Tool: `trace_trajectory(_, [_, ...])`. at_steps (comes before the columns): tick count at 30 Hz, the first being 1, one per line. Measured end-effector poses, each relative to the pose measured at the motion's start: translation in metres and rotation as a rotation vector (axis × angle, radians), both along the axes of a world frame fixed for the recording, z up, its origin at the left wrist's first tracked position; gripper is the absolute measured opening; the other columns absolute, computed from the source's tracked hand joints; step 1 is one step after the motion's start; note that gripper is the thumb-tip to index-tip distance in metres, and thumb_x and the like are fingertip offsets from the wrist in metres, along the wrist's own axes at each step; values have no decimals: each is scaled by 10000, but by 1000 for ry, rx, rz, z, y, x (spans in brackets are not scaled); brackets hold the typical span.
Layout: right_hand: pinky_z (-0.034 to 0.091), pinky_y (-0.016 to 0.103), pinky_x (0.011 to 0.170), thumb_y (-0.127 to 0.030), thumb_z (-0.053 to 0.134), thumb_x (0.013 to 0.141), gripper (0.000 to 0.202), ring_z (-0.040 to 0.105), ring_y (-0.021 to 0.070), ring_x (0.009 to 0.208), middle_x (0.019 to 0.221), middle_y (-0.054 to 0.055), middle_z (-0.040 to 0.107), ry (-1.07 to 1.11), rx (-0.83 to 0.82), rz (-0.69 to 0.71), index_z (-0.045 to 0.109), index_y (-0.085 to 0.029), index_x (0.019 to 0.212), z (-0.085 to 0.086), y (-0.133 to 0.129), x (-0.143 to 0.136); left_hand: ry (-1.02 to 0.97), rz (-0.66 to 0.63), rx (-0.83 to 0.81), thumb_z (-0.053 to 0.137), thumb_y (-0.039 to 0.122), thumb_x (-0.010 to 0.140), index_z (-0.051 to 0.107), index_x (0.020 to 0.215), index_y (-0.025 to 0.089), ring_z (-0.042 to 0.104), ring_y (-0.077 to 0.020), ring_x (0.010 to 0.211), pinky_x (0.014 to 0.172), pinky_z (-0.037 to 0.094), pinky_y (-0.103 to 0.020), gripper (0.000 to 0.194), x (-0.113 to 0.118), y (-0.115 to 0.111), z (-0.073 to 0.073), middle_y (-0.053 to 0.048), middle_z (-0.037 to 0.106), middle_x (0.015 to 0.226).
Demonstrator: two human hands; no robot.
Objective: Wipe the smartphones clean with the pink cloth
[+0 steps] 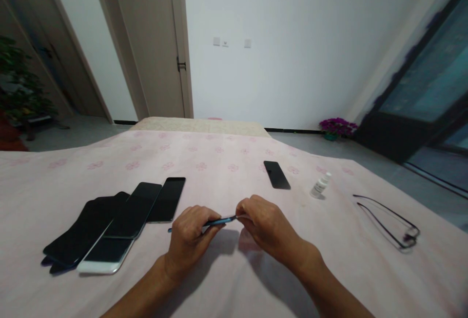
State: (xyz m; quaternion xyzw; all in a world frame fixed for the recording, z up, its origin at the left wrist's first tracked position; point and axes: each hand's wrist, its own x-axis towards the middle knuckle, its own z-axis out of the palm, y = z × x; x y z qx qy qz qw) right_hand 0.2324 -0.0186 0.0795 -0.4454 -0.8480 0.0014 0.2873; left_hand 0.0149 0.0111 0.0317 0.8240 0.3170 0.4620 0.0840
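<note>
My left hand (192, 228) grips a thin blue-edged phone (219, 221), seen nearly edge-on above the cloth. At its right end my right hand (261, 220) is closed, fingertips pinched on something pale and thin at the phone's edge; what it is cannot be made out. To the left lie several overlapping dark phones (87, 228), a white-framed phone (104, 257) and a black phone (168, 201). Another black phone (277, 175) rests alone beyond my right hand.
A small white bottle (320, 186) stands at the right, with folded-open eyeglasses (389, 220) farther right. All rest on a pink flowered cloth (219, 176). Behind are a door (149, 40), a wall and purple flowers (337, 127).
</note>
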Motion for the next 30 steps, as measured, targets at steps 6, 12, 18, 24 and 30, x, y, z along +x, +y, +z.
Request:
trace_trajectory(6, [425, 264, 689, -70, 513, 887, 147, 557, 161, 777, 846, 23, 598, 48, -96, 39, 539, -203, 943, 4, -3, 2, 3, -2, -5, 642, 251, 901, 645, 880, 211, 587, -171, 706, 664, 411, -311, 45, 0, -1, 1, -6, 664, 764])
trace_trajectory(12, [425, 272, 692, -56, 491, 879, 170, 559, 164, 786, 880, 30, 615, 62, -50, 54, 523, -204, 957, 2, -2, -1, -7, 0, -10, 648, 254, 897, 646, 872, 211, 587, -169, 703, 661, 413, -310, 50, 1, -1, 1, -1, 661, 758])
trace_trajectory(18, [430, 290, 710, -77, 498, 886, 174, 563, 176, 804, 896, 33, 628, 26, -1, 38, 531, -206, 999, -1, -1, -1, -2, 4, -16, 655, 261, 893, 643, 873, 211, 584, -168, 702, 659, 413, -310, 56, 1, 0, 1, 0, 659, 755])
trace_trajectory(24, [443, 300, 727, -78, 490, 890, 188, 571, 182, 830, 920, 41, 635, 18, 1, 36, 530, -206, 1022, -3, 1, 0, 7, 4, -18, 650, 257, 897, 642, 883, 217, 586, -173, 711, 668, 413, -316, 43, 1, 0, 0, -3, 665, 768])
trace_trajectory(30, [454, 299, 732, -74, 506, 879, 192, 575, 179, 832, 927, 42, 632, 51, -17, 51, 522, -207, 1018, -1, 1, 0, -14, -6, -24, 644, 253, 899, 641, 885, 219, 587, -172, 714, 666, 418, -315, 37, 0, -1, 2, -5, 662, 768])
